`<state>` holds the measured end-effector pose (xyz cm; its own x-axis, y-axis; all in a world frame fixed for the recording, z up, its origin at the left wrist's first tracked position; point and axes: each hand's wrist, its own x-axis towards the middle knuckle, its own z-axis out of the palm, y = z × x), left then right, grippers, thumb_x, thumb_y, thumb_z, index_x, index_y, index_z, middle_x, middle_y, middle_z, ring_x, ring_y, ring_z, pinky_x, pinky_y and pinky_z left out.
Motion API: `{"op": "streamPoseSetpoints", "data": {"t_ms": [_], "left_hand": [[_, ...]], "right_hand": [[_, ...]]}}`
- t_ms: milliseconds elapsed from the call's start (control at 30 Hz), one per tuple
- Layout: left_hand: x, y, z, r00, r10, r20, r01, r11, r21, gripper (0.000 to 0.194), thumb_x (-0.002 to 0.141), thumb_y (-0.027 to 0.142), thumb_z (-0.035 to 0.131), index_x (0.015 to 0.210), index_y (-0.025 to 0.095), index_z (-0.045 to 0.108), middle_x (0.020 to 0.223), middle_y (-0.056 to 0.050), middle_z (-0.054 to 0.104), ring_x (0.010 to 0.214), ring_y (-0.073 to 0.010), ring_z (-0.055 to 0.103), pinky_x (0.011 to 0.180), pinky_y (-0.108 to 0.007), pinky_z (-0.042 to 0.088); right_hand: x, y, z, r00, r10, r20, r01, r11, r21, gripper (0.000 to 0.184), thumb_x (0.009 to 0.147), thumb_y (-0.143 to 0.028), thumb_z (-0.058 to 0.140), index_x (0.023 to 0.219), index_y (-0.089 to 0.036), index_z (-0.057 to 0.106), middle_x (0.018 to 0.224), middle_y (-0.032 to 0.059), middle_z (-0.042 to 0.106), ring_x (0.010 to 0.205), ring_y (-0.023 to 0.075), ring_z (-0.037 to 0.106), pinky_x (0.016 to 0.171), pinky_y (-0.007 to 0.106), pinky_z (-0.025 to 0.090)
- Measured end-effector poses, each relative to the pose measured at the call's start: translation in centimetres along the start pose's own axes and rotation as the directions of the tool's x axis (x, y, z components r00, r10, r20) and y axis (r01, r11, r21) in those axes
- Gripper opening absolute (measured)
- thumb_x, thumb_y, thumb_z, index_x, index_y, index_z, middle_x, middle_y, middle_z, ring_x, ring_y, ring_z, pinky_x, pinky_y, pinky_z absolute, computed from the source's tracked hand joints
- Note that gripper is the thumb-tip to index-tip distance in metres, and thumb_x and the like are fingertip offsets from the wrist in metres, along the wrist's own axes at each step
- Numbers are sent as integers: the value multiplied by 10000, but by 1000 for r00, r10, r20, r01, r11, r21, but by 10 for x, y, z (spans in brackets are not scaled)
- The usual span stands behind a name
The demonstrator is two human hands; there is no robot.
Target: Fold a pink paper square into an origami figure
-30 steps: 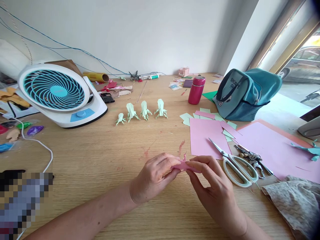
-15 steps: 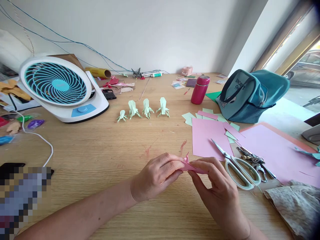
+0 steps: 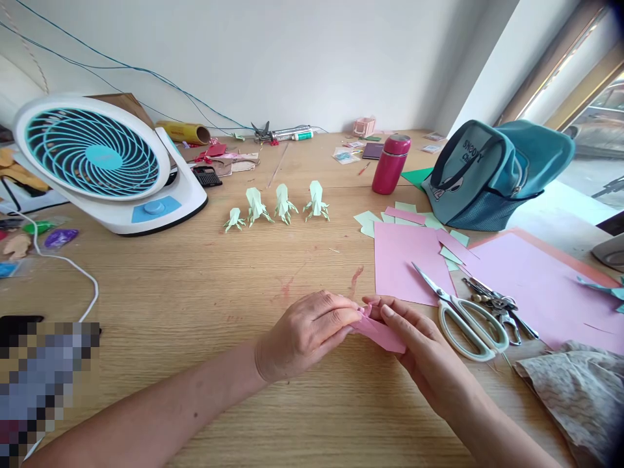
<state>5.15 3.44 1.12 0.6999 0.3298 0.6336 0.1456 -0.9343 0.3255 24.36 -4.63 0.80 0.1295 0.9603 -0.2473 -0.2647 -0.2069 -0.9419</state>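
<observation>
A small folded pink paper (image 3: 383, 335) is held between my two hands, just above the wooden table. My left hand (image 3: 312, 328) pinches its left end, fingers over the top. My right hand (image 3: 419, 341) has turned palm-inward, with its thumb and fingertips at the paper's narrow upper points and its other fingers behind the sheet. The flat, wider end of the paper hangs toward the lower right. The fingertips cover part of the folds. Beyond the hands, several pale green folded paper bugs (image 3: 316, 201) stand in a row.
White-handled scissors (image 3: 468, 325) lie on pink paper (image 3: 407, 257) beside a bunch of keys (image 3: 497, 305). Paper scraps (image 3: 368, 222), a magenta flask (image 3: 391, 166) and a teal bag (image 3: 492, 175) are behind. A fan (image 3: 112, 169) stands left; a cloth (image 3: 575, 393) lies at right.
My right hand has rolled over, its thumb moving up onto the paper's top points. The pink paper has tilted, so its flat end now shows. The left hand keeps its pinch.
</observation>
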Motion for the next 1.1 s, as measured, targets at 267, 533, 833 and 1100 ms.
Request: {"op": "streamPoseSetpoints", "data": {"t_ms": [267, 533, 833, 1100], "left_hand": [[8, -1, -1, 988, -147, 48, 149, 988, -33, 112, 907, 134, 661, 1001, 180, 703, 926, -37, 750, 890, -181, 665, 834, -318, 525], [5, -3, 2, 978, -204, 35, 207, 972, -108, 130, 908, 120, 661, 1028, 164, 683, 953, -43, 738, 914, -162, 673, 839, -286, 521], [3, 0, 0, 999, -24, -28, 26, 997, 73, 144, 932, 100, 622, 1046, 170, 676, 987, -51, 720, 905, -161, 651, 816, -300, 537], [4, 7, -2, 998, -26, -52, 28, 999, 43, 186, 911, 70, 641, 1074, 156, 666, 1011, -68, 714, 910, -165, 661, 827, -306, 560]], "right_hand": [[3, 5, -6, 975, -218, 46, 223, 943, -247, 365, 844, -450, 736, 1099, -230, 597, 1047, 58, 666, 841, 174, 672, 706, 278, 550], [6, 13, -9, 952, -305, 21, 298, 910, -289, 379, 846, -358, 753, 1154, -261, 555, 997, 38, 661, 905, 179, 655, 766, 295, 542], [6, 8, -1, 998, -61, 8, 62, 993, -97, 356, 736, -481, 831, 843, -189, 658, 736, 10, 658, 663, 130, 581, 614, 241, 471], [-1, 12, 9, 976, -214, -33, 212, 975, -60, 225, 782, -388, 822, 846, -221, 686, 886, 17, 715, 833, 152, 649, 790, 261, 509]]}}
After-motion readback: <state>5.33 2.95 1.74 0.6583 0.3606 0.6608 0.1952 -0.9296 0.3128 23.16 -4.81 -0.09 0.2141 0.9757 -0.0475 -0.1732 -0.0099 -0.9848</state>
